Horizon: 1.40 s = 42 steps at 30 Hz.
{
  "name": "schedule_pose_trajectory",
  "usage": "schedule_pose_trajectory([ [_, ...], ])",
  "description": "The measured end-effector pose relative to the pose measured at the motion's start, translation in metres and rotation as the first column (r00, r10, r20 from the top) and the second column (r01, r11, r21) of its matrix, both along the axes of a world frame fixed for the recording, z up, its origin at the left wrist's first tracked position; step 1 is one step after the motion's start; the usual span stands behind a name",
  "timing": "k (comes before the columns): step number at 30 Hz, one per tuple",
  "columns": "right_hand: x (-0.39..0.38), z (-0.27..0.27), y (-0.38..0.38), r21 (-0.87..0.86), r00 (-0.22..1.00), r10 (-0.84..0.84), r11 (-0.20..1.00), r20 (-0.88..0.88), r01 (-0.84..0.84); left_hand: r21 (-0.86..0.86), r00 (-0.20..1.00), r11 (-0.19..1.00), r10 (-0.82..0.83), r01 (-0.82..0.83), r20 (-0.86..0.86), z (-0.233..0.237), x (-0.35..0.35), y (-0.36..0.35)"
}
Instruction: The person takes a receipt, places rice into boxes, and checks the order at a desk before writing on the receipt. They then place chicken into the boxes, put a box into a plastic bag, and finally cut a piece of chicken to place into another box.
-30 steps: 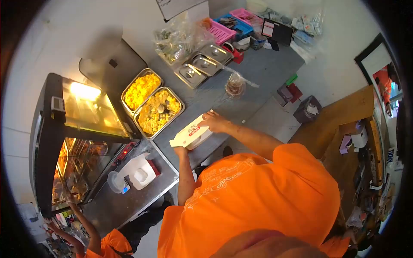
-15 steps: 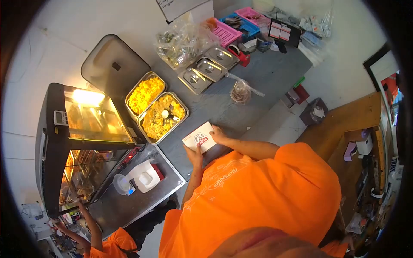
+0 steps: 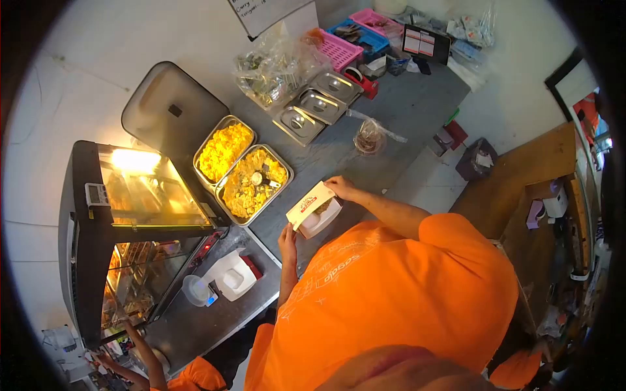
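We hold a white box [image 3: 314,210] with a red logo on its lid, and it sits on the grey tabletop [image 3: 398,107] at the edge nearest our body. The lid is tilted part-way up, showing the white inside of the box. Our right hand [image 3: 340,188] pinches the far corner of the lid. Our left hand [image 3: 287,234] grips the near corner of the box, fingers curled against it.

Just left of the box lie two steel trays of yellow food: the near tray [image 3: 253,184], with a utensil resting in it, and the far tray [image 3: 223,151] touching it on the side away from the box. Beyond those trays a grey hinged cover [image 3: 173,107] stands open. Further left of the box is a lit glass cabinet [image 3: 134,208]. Below the box, on a lower steel shelf, stands a white scale [image 3: 229,277].

Above the box, well apart from it, three lidded steel pans [image 3: 321,104] sit in a row, with a clear bag of greens [image 3: 274,62] behind them. Up and to the right of the box lies a small knotted plastic bag [image 3: 370,138]. Farthest from the box are a pink basket [image 3: 339,47], a blue basket [image 3: 364,36] and a tablet [image 3: 420,42].

Far below and left of the box, another person's hand [image 3: 107,362] reaches toward the cabinet.
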State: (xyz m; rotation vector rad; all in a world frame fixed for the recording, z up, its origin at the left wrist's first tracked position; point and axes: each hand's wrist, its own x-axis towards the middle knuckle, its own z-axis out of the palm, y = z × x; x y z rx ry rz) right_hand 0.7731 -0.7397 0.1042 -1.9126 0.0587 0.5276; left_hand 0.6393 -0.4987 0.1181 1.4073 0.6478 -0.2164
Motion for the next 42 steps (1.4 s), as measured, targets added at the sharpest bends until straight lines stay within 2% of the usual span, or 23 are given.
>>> schedule_pose_trajectory([
  [2,0.001,0.01,0.007,0.051,0.995,-0.094,0.994,0.043,0.092,-0.042,0.993,0.998,0.044,-0.049,-0.114,0.025,0.005,-0.005],
  [3,0.004,0.015,0.006,0.061,0.995,-0.103,0.993,0.013,0.102,-0.041,0.993,0.998,0.036,-0.041,-0.114,0.004,0.002,0.004],
  [4,0.008,0.026,0.005,0.069,0.994,-0.113,0.991,-0.015,0.114,0.088,0.993,0.989,0.112,-0.115,0.04,-0.03,-0.001,0.018],
  [5,0.014,0.031,0.004,0.067,0.992,-0.124,0.99,-0.006,0.124,0.199,0.964,0.958,0.165,-0.207,0.208,-0.026,0.006,0.018],
  [6,0.022,0.037,0.002,0.183,0.982,-0.162,0.973,0.096,0.143,0.463,0.945,0.853,0.096,-0.239,0.311,-0.02,0.007,0.022],
  [7,0.027,0.043,-0.003,0.296,0.96,-0.208,0.944,0.187,0.147,0.524,0.938,0.811,0.086,-0.262,0.337,0.013,0.013,0.019],
  [9,0.037,0.15,-0.039,0.325,0.964,0.108,0.928,0.243,-0.185,0.581,0.935,0.766,0.073,-0.275,0.346,0.063,0.02,0.009],
  [11,0.066,0.207,-0.086,0.313,0.921,0.242,0.888,0.305,-0.337,0.473,0.879,0.801,0.132,-0.367,0.459,0.095,0.042,-0.002],
  [13,0.123,0.218,-0.14,0.336,0.898,0.089,0.908,0.431,-0.251,0.499,0.861,0.793,0.063,-0.35,0.504,0.114,0.065,-0.014],
  [15,0.189,0.226,-0.202,0.156,0.738,-0.136,0.987,0.661,0.042,0.57,0.831,0.749,-0.045,-0.339,0.554,0.136,0.092,-0.037],
  [17,0.268,0.235,-0.263,0.173,0.632,-0.222,0.975,0.742,0.14,0.566,0.795,0.737,-0.065,-0.369,0.603,0.15,0.12,-0.064],
  [18,0.313,0.235,-0.294,0.17,0.628,-0.214,0.977,0.748,0.13,0.559,0.786,0.732,-0.053,-0.39,0.616,0.152,0.133,-0.079],
  [20,0.407,0.228,-0.354,-0.123,0.512,-0.054,0.944,0.857,0.307,0.542,0.776,0.712,0.006,-0.446,0.631,0.147,0.161,-0.113],
  [21,0.45,0.226,-0.379,-0.132,0.508,-0.036,0.948,0.861,0.291,0.577,0.77,0.678,-0.026,-0.455,0.638,0.139,0.173,-0.125],
  [23,0.528,0.215,-0.422,-0.596,0.678,0.158,0.643,0.718,0.481,0.556,0.8,0.671,0.093,-0.49,0.593,0.133,0.194,-0.168],
  [25,0.591,0.19,-0.458,-0.668,0.721,0.204,0.596,0.662,0.446,0.5,0.803,0.666,0.268,-0.553,0.532,0.13,0.209,-0.213],
  [27,0.644,0.152,-0.484,-0.861,0.726,0.462,0.267,0.509,0.433,0.505,0.805,0.642,0.341,-0.576,0.485,0.123,0.214,-0.247],
  [30,0.699,0.101,-0.503,-0.903,0.739,0.519,0.226,0.429,0.366,0.626,0.842,0.564,0.345,-0.539,0.414,0.127,0.212,-0.282],
  [33,0.74,0.056,-0.507,-0.846,0.595,0.603,0.346,0.531,0.405,0.665,0.831,0.517,0.453,-0.539,0.322,0.14,0.216,-0.304],
  [35,0.765,0.041,-0.51,-0.866,0.617,0.609,0.327,0.499,0.377,0.597,0.733,0.457,0.567,-0.659,0.375,0.144,0.221,-0.31],
  [37,0.786,0.028,-0.514,-0.888,0.646,0.61,0.306,0.459,0.342,0.701,0.781,0.396,0.495,-0.594,0.382,0.151,0.23,-0.315],
  [40,0.82,0.037,-0.528,-0.926,0.682,0.667,0.375,0.301,0.042,0.76,0.798,0.341,0.478,-0.553,0.367,0.149,0.251,-0.323],
  [42,0.834,0.054,-0.535,-0.674,0.794,0.427,0.738,0.433,-0.029,0.773,0.819,0.353,0.451,-0.528,0.354,0.159,0.277,-0.334],
])
